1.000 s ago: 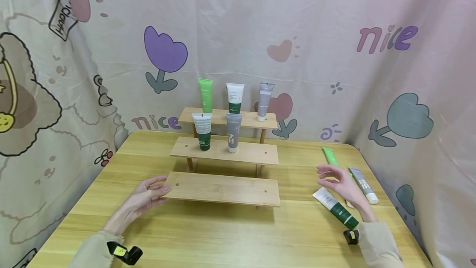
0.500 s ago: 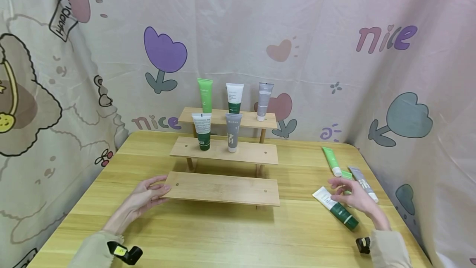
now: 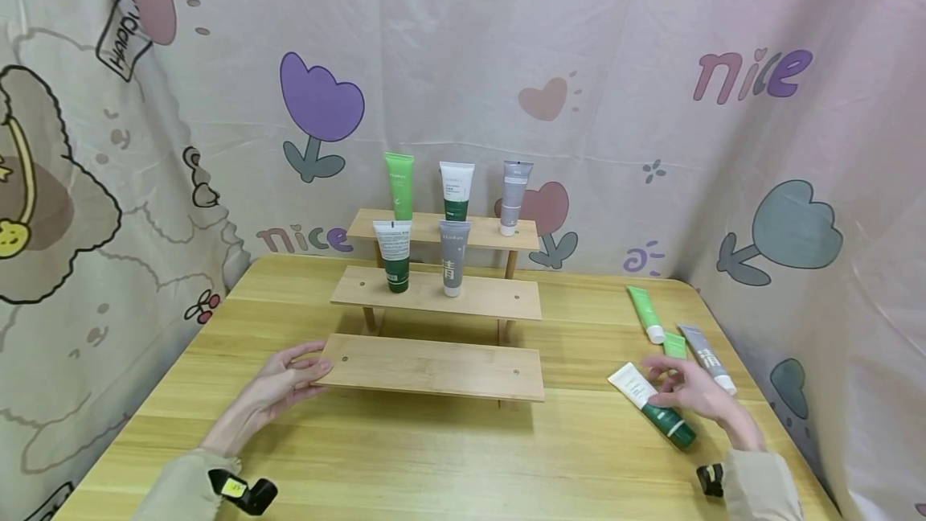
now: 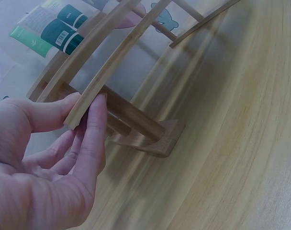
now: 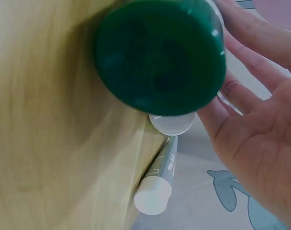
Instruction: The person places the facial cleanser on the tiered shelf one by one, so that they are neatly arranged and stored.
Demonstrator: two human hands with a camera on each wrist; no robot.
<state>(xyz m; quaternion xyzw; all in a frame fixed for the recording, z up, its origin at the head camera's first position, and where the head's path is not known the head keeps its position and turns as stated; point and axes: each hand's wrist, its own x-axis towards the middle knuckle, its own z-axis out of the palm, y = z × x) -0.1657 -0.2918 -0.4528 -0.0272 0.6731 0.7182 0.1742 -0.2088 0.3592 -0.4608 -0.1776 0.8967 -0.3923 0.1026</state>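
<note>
In the head view my left hand (image 3: 285, 380) pinches the left end of the lowest board of a three-tier wooden display stand (image 3: 434, 364); the left wrist view shows thumb above and fingers below that board (image 4: 112, 67). At the right, my right hand (image 3: 694, 388) reaches over a white-and-green squeeze tube (image 3: 669, 422) lying on the table, its curled fingers and thumb gripping the tube's sides. In the right wrist view the green cap (image 5: 160, 57) hides those fingertips. Beyond it lies a grey tube with white cap (image 5: 157, 184).
Two green tubes (image 3: 645, 313) and the grey tube (image 3: 707, 358) lie at the table's right side. The top tier bears a green, a white-and-green and a grey tube (image 3: 514, 195); the middle tier, a white-and-green (image 3: 394, 256) and a grey one. Patterned curtains enclose the table.
My right hand has moved right and down onto the white-and-green tube, which has shifted slightly. The two green tubes are now in fuller view. My left hand has kept still on the stand.
</note>
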